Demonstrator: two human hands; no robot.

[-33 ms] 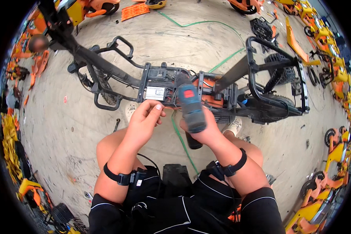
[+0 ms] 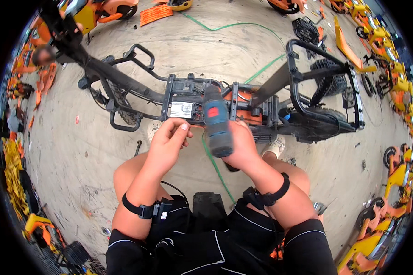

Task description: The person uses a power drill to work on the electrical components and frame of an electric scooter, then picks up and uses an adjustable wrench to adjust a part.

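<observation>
Over the black bike frame [image 2: 234,103], seemingly already uncovered with its silver box [image 2: 181,110] left seated, a blue drill [image 2: 217,123] is clasped by the wrapped fingers of the right hand [image 2: 243,145], while those of the left hand [image 2: 169,141] are curled, whether around anything cannot be told.
</observation>
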